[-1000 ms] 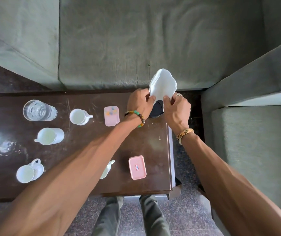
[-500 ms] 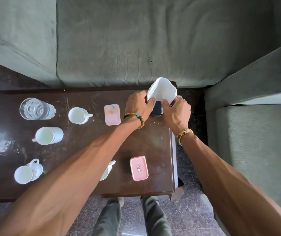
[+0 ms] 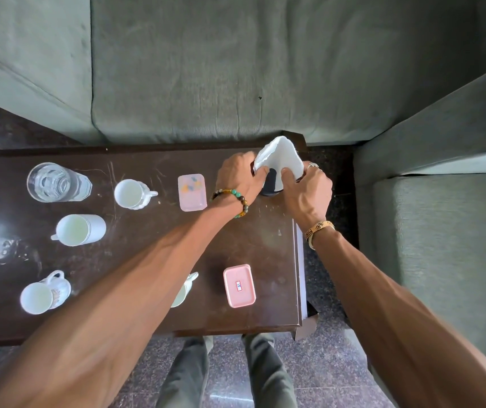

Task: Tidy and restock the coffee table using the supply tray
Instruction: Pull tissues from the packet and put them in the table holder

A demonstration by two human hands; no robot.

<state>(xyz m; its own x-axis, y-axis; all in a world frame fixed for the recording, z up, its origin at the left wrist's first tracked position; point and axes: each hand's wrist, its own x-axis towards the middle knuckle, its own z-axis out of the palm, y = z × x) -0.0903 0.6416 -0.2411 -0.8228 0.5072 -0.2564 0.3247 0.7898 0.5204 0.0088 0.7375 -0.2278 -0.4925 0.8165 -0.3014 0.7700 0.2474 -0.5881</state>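
Napkin (image 3: 280,159) | left hand (image 3: 240,179) pinching | right hand (image 3: 308,188) pinching | at dark holder (image 3: 270,187)

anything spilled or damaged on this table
Yes. A wet-looking patch shines at the table's left end, possibly spilled water. The near right corner looks chipped, pale material exposed. Scratches mark the top beside the glass.

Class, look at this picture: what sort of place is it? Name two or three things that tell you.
Most likely a living room or lounge: a grey-green sofa runs along two sides of a dark wooden coffee table set with white cups and a clear glass.
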